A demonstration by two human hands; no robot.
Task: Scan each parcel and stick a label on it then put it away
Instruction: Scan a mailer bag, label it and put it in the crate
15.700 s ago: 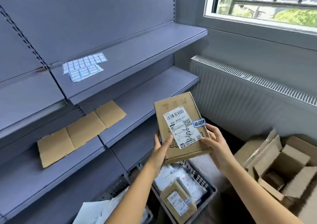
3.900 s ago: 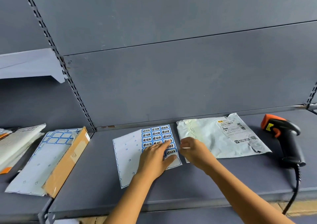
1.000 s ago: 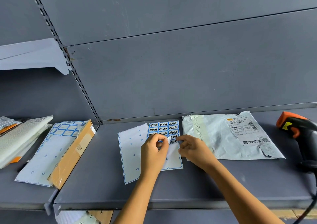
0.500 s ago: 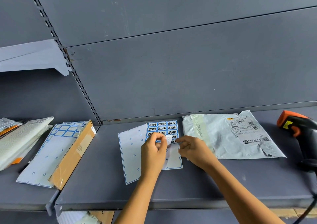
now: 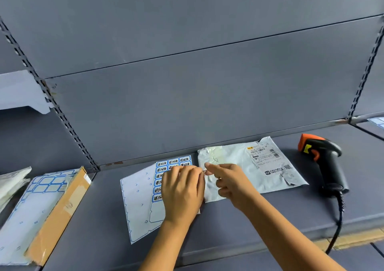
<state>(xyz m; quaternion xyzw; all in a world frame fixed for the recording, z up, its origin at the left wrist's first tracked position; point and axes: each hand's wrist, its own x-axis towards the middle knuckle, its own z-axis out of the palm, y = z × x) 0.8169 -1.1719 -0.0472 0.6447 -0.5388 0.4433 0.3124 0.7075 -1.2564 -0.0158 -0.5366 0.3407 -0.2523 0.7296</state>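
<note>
Shelving (image 5: 207,239) of smooth grey-painted metal is seen across the view, backed by flat panels (image 5: 207,87) and flanked by slotted uprights (image 5: 68,129). The parcel (image 5: 239,158), a flat rectangular mailer of thin, crinkled, pale grey-white plastic, is laid on the shelf close to the back panel, just right of the label sheet (image 5: 139,204). Its left end is puckered and its lower right edge is wrinkled. A white shipping label (image 5: 268,160) is stuck across its right half. A yellow logo, barcodes and a QR code are printed there, but the rows of text are too small to be read.

The label sheet, glossy white backing paper with a stepped blue border, is laid flat. Small rounded blue labels (image 5: 162,169) are set in rows on its upper right part, each marked 退回件 in black.

The left hand (image 5: 182,193) is laid over the sheet's right part, back upward, fingers curled down at the far end; what is gripped beneath them cannot be told. The right hand (image 5: 230,183) is held over the parcel's left end, index finger stretched toward the left fingertips, the other fingers curled in. A small pale sliver is seen between the two hands, too small to be identified, so a pinch cannot be confirmed.

A handheld scanner (image 5: 326,162) of black plastic with an orange head and a yellow sticker is set right of the parcel, apart from it, its black cable (image 5: 339,218) trailed over the shelf's front edge. A flat brown cardboard box (image 5: 60,212), taped along its side, is placed on the neighbouring shelf to the left, with a second blue-outlined sheet (image 5: 35,208) laid on top.
</note>
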